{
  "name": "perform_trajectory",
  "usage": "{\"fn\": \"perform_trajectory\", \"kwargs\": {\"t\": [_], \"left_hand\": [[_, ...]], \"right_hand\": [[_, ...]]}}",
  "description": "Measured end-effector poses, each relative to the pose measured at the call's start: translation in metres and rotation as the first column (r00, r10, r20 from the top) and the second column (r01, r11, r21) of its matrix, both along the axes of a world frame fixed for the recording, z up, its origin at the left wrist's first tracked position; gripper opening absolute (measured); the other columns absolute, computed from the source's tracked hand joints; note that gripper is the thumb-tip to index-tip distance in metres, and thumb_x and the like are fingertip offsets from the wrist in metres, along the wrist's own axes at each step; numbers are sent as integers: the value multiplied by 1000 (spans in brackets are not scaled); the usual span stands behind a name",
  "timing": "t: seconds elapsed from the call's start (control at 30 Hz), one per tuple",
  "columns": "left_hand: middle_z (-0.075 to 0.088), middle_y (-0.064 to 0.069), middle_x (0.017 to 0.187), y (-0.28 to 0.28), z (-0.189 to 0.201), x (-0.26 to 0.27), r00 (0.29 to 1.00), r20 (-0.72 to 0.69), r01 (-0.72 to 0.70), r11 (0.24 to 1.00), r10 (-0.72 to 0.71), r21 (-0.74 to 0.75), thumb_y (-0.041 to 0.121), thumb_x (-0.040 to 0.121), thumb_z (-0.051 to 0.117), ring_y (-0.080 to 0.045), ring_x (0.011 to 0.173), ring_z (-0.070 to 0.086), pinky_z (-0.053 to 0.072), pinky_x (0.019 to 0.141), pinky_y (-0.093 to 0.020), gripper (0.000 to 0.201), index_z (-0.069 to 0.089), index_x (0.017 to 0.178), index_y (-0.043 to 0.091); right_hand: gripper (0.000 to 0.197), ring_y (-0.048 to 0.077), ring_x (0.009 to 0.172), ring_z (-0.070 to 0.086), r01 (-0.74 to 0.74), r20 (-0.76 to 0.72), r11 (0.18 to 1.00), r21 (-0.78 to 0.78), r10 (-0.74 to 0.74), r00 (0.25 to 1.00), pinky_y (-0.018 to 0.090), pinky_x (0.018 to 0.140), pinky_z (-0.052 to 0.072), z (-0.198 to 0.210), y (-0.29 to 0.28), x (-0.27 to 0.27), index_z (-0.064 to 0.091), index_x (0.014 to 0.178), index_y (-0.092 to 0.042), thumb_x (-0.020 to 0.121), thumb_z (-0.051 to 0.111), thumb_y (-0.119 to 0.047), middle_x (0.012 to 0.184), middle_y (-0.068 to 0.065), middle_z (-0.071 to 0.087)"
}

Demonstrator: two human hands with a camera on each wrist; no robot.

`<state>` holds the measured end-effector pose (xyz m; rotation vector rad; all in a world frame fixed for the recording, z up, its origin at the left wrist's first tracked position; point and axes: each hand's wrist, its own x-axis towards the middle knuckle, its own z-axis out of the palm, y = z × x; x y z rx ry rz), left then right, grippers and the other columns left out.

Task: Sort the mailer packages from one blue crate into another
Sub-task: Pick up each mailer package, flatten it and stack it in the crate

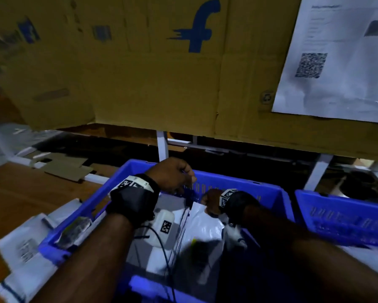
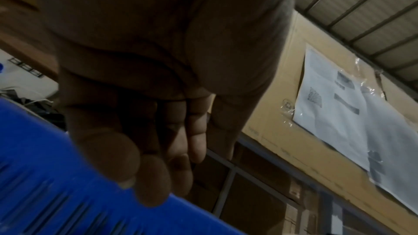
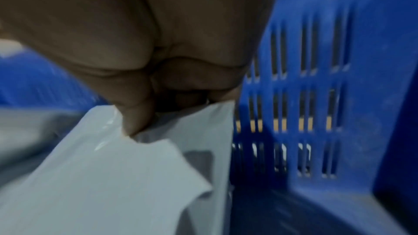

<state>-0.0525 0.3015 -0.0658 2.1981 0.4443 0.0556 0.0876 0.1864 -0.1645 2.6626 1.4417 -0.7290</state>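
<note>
A white mailer package is hanging inside the nearer blue crate, by its far wall. The right hand is pinching its top edge, thumb pressing down. The left hand is hovering over the far rim, fingers seemingly loosely curled, holding nothing.
</note>
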Motion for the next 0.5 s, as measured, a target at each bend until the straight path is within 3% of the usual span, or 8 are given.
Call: {"fn": "perform_trajectory", "kwargs": {"t": [0.1,0.23,0.3,0.37,0.5], "left_hand": [[62,-4,64,5,-16,9,1000,-25,-2,1000,2,-15,17,92,66,-15,55,58,43,46,-20,16,64,77,17],[64,-7,71,7,-42,12,999,-41,2,999,-5,-52,21,93,64,-17,59,60,40,45,-18,16,62,77,19],[64,-2,69,8,-52,13,999,-40,-2,999,0,-51,21,92,65,-16,60,61,41,45,-17,16,62,77,20],[64,0,69,8,-59,13,1000,-31,-5,997,3,-73,19,92,65,-16,60,61,42,46,-18,14,62,78,20],[66,-2,73,7,-62,14,1000,15,-11,992,13,-122,14,93,64,-10,52,59,42,45,-17,9,63,84,14]], "right_hand": [[28,21,67,55,29,38,999,-34,-28,999,25,58,44,-8,7,-4,51,61,-17,81,60,1,70,7,57],[29,26,80,62,65,77,998,-17,-63,995,23,57,42,-17,11,-7,50,59,-18,78,63,-1,67,4,54],[2,30,95,66,59,119,998,-21,-56,991,24,63,44,-22,11,-9,65,81,-13,82,66,-11,87,10,66],[27,31,103,65,30,168,1000,7,-31,985,30,73,49,-32,11,-7,65,108,-12,84,68,-22,108,13,68],[31,32,98,67,-42,273,998,43,29,962,32,70,48,-22,7,-13,65,110,-13,81,71,-23,105,13,68]]}}
